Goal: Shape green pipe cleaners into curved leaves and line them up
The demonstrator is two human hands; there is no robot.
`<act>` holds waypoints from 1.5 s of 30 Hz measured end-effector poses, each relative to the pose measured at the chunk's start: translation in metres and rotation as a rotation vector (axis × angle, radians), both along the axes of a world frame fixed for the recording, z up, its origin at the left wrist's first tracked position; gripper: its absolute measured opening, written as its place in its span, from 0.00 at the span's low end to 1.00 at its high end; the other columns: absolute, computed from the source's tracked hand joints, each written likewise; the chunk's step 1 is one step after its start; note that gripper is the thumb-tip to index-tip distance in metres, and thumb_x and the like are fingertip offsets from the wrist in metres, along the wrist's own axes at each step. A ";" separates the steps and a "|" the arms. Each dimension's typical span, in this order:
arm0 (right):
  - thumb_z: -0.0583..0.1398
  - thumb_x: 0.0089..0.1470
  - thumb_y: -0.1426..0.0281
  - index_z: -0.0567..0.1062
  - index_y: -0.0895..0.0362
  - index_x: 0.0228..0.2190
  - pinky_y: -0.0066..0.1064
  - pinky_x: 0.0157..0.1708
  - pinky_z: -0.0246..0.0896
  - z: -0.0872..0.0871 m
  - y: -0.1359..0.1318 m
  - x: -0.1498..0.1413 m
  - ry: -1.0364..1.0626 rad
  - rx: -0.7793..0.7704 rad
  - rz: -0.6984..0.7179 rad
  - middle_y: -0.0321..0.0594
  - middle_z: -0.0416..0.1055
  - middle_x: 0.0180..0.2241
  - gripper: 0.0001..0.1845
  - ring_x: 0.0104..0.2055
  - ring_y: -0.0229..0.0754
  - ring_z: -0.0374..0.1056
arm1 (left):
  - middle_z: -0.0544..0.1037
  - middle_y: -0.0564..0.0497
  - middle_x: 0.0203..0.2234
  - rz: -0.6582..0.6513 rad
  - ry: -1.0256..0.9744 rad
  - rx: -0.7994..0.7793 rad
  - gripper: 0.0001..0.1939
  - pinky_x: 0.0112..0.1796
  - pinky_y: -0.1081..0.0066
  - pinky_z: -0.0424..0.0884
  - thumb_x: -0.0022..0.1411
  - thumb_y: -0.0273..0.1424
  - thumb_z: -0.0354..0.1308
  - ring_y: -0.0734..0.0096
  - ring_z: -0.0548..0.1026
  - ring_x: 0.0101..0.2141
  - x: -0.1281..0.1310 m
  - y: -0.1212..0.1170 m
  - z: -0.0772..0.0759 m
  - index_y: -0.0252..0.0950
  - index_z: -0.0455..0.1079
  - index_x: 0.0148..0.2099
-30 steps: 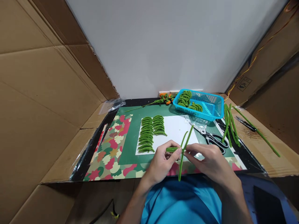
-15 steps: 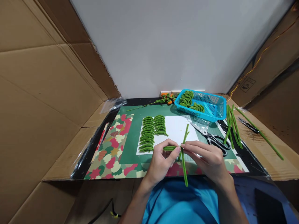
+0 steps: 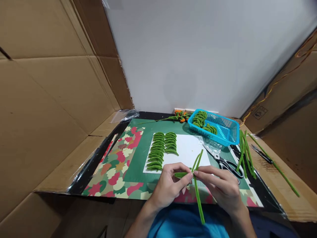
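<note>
My left hand (image 3: 172,185) pinches a bent green pipe cleaner piece (image 3: 180,175) between thumb and fingers. Opposite it, my right hand (image 3: 220,185) has its fingertips closed on a long green pipe cleaner (image 3: 198,201) at the point where the pieces cross. Its upper ends spread in a narrow V over the white paper (image 3: 187,142), and its long tail hangs down toward my lap. The exact joint is hidden by my fingertips. Left of the hands, two columns of curved green pipe cleaner pieces (image 3: 156,150) lie on the paper.
A blue basket (image 3: 234,132) with more green pieces stands at the back right. Scissors (image 3: 224,162) lie by my right hand. Farther right are loose green stems (image 3: 245,153) and snips (image 3: 262,153). Orange flowers (image 3: 182,116) lie at the back; cardboard walls (image 3: 56,99) stand at the sides.
The view has tilted up, so everything sits lower. Both hands still pinch the crossing; the short upper end has swung left, opening a clearer V with the longer one.
</note>
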State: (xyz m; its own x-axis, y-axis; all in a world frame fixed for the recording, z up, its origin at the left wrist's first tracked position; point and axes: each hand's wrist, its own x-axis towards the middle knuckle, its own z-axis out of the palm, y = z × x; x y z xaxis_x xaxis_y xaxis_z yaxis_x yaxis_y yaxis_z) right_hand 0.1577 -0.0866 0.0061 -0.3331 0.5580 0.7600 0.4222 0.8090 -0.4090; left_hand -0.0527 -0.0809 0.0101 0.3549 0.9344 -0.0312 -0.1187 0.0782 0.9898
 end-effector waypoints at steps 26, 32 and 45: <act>0.59 0.69 0.75 0.75 0.55 0.36 0.28 0.28 0.64 0.014 -0.016 -0.007 0.170 -0.384 0.031 0.37 0.70 0.28 0.08 0.29 0.39 0.69 | 0.78 0.45 0.29 0.052 0.505 1.300 0.11 0.31 0.66 0.68 0.71 0.17 0.50 0.64 0.72 0.30 0.001 0.000 0.019 0.32 0.72 0.46; 0.62 0.69 0.63 0.71 0.56 0.30 0.25 0.18 0.47 0.021 -0.011 -0.005 0.273 -0.882 0.076 0.28 0.56 0.20 0.15 0.20 0.33 0.51 | 0.77 0.46 0.28 0.025 0.587 1.434 0.11 0.30 0.65 0.68 0.73 0.19 0.49 0.64 0.73 0.29 0.004 0.009 0.019 0.31 0.72 0.45; 0.57 0.66 0.85 0.79 0.57 0.56 0.32 0.42 0.79 0.004 0.001 0.009 -0.107 0.169 -0.113 0.50 0.82 0.45 0.23 0.45 0.45 0.82 | 0.80 0.50 0.33 0.072 0.128 0.233 0.11 0.37 0.73 0.69 0.71 0.36 0.62 0.68 0.77 0.36 0.015 0.008 0.019 0.34 0.77 0.38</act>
State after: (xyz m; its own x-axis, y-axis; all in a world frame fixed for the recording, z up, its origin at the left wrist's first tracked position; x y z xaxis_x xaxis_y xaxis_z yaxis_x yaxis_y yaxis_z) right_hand 0.1666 -0.0857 0.0104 -0.3590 0.4644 0.8096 0.5480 0.8071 -0.2199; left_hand -0.0377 -0.0726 0.0289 0.2945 0.9442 0.1473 0.0112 -0.1576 0.9874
